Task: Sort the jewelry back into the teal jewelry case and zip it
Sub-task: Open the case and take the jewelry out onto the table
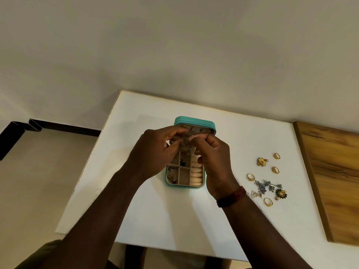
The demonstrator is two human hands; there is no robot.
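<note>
Case (184,186) sits open mid-table (174,220), unzipped. Left compartments hold a few small items; the ring rolls (196,174) look bare. Above it, the left hand (153,152) and right hand (213,158) together pinch a small silvery piece (189,152), fingertips close. Rings (250,177), flower earrings (262,161) and a silver cluster (264,186) lie loose well to the right. Judged under half done.

Teal jewelry case (194,121) with beige lining, gold rings (250,177), white table (252,129), red wrist thread (232,197).
</note>
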